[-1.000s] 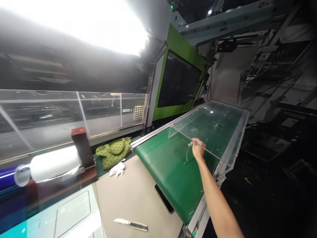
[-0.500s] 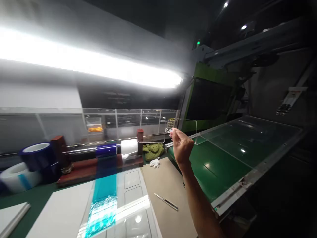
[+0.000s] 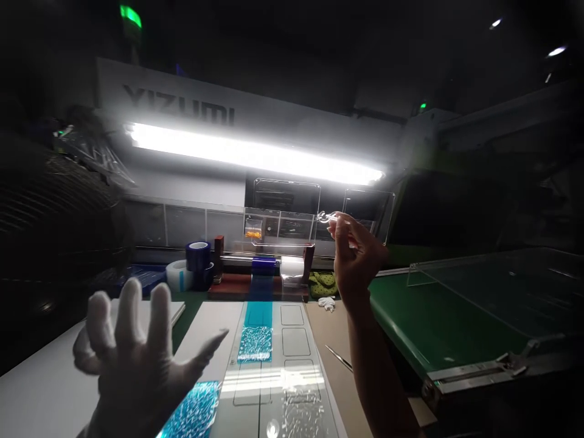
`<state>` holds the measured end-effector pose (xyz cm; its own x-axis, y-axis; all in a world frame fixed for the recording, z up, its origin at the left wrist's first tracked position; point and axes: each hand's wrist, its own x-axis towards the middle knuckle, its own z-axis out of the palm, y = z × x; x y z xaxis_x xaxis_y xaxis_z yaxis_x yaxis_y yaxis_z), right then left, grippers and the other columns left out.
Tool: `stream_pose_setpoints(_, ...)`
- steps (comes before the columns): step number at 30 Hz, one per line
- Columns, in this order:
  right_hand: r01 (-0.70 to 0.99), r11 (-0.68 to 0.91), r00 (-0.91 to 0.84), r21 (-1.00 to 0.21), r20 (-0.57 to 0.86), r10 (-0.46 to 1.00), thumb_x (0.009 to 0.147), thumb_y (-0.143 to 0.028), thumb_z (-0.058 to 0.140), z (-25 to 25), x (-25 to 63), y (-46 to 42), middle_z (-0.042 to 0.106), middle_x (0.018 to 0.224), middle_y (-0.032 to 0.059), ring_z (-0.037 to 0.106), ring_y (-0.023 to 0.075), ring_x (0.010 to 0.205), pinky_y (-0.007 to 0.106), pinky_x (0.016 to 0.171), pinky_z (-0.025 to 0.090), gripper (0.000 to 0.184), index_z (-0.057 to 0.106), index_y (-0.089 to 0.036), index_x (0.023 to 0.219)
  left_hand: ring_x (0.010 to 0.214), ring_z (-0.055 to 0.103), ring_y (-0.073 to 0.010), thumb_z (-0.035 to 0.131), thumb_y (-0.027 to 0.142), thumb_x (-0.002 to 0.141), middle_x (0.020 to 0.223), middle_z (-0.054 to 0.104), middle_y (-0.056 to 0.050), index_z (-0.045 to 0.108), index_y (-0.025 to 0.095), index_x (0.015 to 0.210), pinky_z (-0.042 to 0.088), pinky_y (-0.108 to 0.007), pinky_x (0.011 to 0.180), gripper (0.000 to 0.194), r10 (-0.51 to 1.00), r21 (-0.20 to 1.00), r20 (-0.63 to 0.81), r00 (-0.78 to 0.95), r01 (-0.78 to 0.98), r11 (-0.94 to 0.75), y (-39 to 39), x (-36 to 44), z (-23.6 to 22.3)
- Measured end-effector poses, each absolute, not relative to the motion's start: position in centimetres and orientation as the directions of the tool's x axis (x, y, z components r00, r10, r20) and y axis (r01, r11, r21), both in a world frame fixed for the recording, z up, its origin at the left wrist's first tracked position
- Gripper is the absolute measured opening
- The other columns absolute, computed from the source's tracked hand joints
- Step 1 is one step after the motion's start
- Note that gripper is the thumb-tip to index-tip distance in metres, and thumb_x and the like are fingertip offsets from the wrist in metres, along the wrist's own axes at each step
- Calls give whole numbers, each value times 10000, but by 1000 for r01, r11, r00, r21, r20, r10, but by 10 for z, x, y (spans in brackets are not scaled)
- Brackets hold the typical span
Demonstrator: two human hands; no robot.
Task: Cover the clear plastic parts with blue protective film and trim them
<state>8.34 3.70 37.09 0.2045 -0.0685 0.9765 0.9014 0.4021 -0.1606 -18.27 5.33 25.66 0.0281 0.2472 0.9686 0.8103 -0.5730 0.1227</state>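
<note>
So I've got the clear two-panel piece (image 3: 286, 213) up in the air around mid-frame, under the light tube (image 3: 255, 157), pinched at its middle by the thumb and fingers of my bare right hand (image 3: 358, 258). Best I can judge, the lifting bit is done: it's well apart from the green belt (image 3: 401, 322) at lower right. It isn't set down yet, and I can't make out any blue film on either panel. The blue film strip (image 3: 258, 313) lies over the outlined sheet (image 3: 296, 342) on the worktop (image 3: 191, 313), knife (image 3: 338, 358) off to its right. Pose-wise, my right forearm (image 3: 376, 377) comes up from the bottom right edge, wrist bent, fingertips pointing left. My gloved left hand (image 3: 132, 362) is at lower left, back towards me, fingers spread, thumb out to the right, holding nothing.
</note>
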Motion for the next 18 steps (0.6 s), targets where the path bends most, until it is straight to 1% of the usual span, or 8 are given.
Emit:
stream_pose_setpoints(2, 898, 414, 197, -147, 977, -80, 911, -287, 489, 371, 72, 29, 720, 844, 6, 689, 138, 740, 269, 645, 581, 202, 663, -205, 974, 1357, 95, -445, 694, 603, 559, 1546, 18, -4, 46, 281, 1460, 139, -654, 1067, 1155, 170, 27, 984, 60, 884, -466, 44, -186, 277)
stream_pose_setpoints(4, 895, 430, 181, -124, 979, -95, 903, -276, 507, 371, 62, 22, 721, 857, 3, 688, 136, 729, 265, 631, 580, 184, 666, -208, 968, 1362, 98, -434, 661, 641, 584, 1545, 18, -41, 34, 240, 1463, 163, -655, 1056, 1152, 133, -29, 987, 93, 909, -416, 36, -188, 296)
stream_pose_setpoints(7, 883, 461, 165, -93, 979, -118, 890, -255, 532, 368, 50, 12, 721, 855, -2, 687, 138, 712, 267, 614, 578, 162, 668, -218, 971, 1376, 45, -417, 635, 667, 606, 1544, -40, -39, 9, 230, 1462, 152, -650, 1062, 1147, 112, -87, 983, 143, 912, -401, 26, -189, 318)
stream_pose_setpoints(10, 880, 468, 156, -82, 980, -122, 893, -260, 528, 364, 40, 4, 722, 847, -4, 689, 148, 710, 281, 606, 580, 166, 663, -241, 987, 1379, 17, -408, 571, 695, 640, 1533, -136, -19, -36, 224, 1456, 148, -649, 1053, 1120, 136, -136, 970, 199, 917, -376, 19, -189, 339)
stream_pose_setpoints(12, 880, 469, 146, -76, 983, -114, 898, -268, 519, 362, 33, -1, 722, 841, -6, 690, 154, 719, 292, 614, 582, 173, 658, -253, 1000, 1385, 1, -388, 539, 707, 654, 1526, -167, -27, -59, 207, 1452, 135, -627, 1060, 1116, 163, -170, 956, 242, 916, -364, 14, -187, 353)
stream_pose_setpoints(14, 875, 480, 128, -65, 987, -101, 899, -269, 517, 361, 26, -5, 723, 842, -10, 690, 156, 735, 296, 629, 580, 176, 654, -260, 1010, 1390, -23, -370, 548, 726, 638, 1527, -154, -66, -69, 177, 1449, 99, -606, 1074, 1157, 199, -186, 940, 277, 905, -383, 9, -182, 367)
stream_pose_setpoints(16, 862, 504, 109, -48, 990, -92, 894, -259, 528, 360, 19, -8, 724, 854, -13, 689, 150, 747, 287, 637, 573, 174, 652, -264, 1017, 1389, -51, -371, 568, 732, 621, 1530, -117, -101, -73, 153, 1446, 48, -609, 1079, 1195, 232, -184, 923, 308, 881, -436, 4, -176, 378)
stream_pose_setpoints(18, 847, 532, 87, -26, 992, -91, 887, -241, 542, 359, 11, -11, 724, 853, -19, 685, 139, 749, 273, 636, 564, 173, 649, -268, 1020, 1388, -53, -373, 555, 732, 632, 1538, -59, -107, -56, 146, 1447, 5, -611, 1077, 1175, 228, -177, 917, 328, 845, -505, 1, -170, 385)
